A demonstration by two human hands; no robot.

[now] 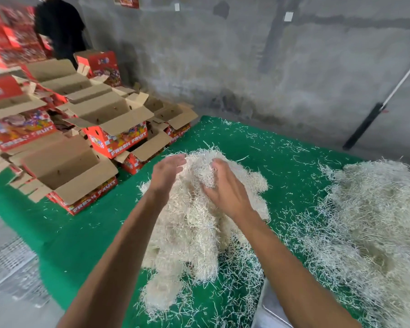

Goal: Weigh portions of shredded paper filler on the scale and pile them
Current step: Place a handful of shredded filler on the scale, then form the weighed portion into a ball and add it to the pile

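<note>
A pile of pale shredded paper filler [194,223] lies in clumps on the green cloth [85,233] in the middle. My left hand [167,175] is at the pile's upper left edge, fingers straight and relaxed, touching the shreds. My right hand [225,185] rests on top of the pile with its fingertips dug into the filler. A much larger heap of filler [374,223] spreads along the right side. A grey metal corner, perhaps the scale [268,311], shows at the bottom between my forearms.
Open red "FRESH FRUIT" cartons [85,129] are stacked at the left and back left. A person in black [59,27] stands at the far left. A concrete wall runs behind, with a pole [374,114] leaning on it. White crates [12,268] sit lower left.
</note>
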